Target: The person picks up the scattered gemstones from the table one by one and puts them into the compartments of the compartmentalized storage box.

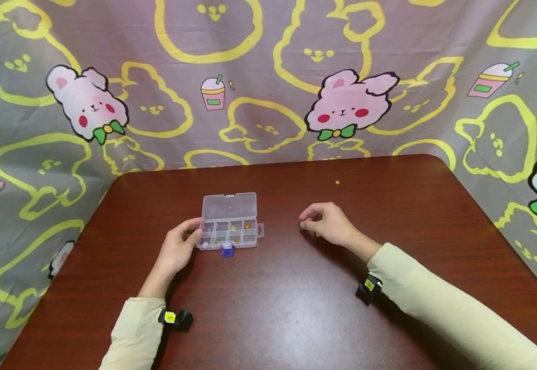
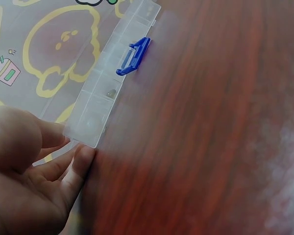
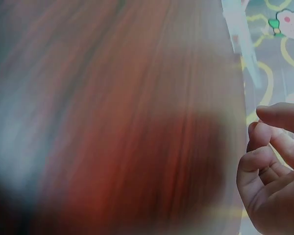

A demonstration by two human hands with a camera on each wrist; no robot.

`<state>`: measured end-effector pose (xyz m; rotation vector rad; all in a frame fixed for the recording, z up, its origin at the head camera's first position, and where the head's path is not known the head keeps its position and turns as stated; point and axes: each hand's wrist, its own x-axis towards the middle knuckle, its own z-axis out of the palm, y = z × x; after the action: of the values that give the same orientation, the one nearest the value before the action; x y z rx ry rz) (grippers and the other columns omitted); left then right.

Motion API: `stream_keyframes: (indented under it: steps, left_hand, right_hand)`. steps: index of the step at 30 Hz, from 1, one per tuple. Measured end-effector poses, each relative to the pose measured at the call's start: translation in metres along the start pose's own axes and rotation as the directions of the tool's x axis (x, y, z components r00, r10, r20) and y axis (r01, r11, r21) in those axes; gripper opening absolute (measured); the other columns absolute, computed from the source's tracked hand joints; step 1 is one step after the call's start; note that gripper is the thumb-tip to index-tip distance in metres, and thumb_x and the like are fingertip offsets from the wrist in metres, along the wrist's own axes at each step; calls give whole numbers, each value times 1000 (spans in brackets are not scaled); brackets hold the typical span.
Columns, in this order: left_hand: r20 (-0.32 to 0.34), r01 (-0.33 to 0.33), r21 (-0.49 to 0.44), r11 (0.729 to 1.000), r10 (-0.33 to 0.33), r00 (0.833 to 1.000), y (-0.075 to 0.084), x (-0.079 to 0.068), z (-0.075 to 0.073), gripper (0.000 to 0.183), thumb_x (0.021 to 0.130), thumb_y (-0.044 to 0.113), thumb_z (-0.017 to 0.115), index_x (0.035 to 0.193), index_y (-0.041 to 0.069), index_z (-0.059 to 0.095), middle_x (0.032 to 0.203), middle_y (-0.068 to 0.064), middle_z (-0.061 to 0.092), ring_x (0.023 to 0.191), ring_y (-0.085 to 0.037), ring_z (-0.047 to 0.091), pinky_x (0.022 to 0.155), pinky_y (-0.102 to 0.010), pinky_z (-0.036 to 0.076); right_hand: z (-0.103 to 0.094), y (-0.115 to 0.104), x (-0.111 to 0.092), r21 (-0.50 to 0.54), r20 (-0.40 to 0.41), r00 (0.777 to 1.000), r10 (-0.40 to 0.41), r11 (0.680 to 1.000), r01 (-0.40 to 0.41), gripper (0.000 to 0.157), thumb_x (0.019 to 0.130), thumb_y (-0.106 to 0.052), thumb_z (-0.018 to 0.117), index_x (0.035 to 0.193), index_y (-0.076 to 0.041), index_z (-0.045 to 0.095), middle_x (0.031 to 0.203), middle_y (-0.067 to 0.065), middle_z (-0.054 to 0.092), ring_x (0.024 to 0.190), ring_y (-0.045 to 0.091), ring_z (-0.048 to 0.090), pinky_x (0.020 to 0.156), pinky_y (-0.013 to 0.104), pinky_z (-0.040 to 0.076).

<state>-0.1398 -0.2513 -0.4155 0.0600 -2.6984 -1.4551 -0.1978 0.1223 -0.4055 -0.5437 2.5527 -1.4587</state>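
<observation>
A clear plastic compartment box (image 1: 228,234) lies on the table with its lid (image 1: 229,206) raised behind it and a blue latch (image 1: 227,251) at the front. My left hand (image 1: 179,246) grips the box's left end between thumb and fingers. Small yellow, amber and pale beads sit in several compartments; one amber bead (image 1: 247,226) is in the back right one. To the right of the box, apart from it, my right hand (image 1: 330,223) hovers low over the table with curled fingers, thumb and forefinger close together. Whether something tiny is between those fingertips cannot be made out.
One small yellow bead (image 1: 337,182) lies on the dark wooden table (image 1: 273,298) toward the back, beyond my right hand. A patterned cloth (image 1: 268,77) hangs behind the table and along its sides. Each wrist carries a strapped black camera.
</observation>
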Motion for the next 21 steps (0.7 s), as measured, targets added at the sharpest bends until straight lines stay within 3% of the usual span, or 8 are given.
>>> stream_keyframes:
  steps: [12, 21]
  left_hand:
    - [-4, -2, -22, 1000, 2, 1000, 1, -1, -3, 34, 103, 4, 55, 135, -2, 59, 123, -24, 63, 96, -30, 61, 74, -18, 47]
    - [-2, -7, -7, 1000, 7, 1000, -1, 0, 0, 34, 102, 4, 55, 136, -1, 59, 124, -23, 63, 93, -25, 60, 73, -19, 48]
  right_hand:
    - [-44, 26, -5, -46, -87, 994, 61, 997, -65, 10, 88, -4, 73, 97, 0, 73, 76, 7, 69, 57, 19, 58, 52, 29, 49]
    - [-65, 40, 1, -62, -132, 986, 106, 991, -115, 13, 88, -3, 73, 100, 1, 72, 77, 8, 66, 56, 19, 57, 49, 28, 47]
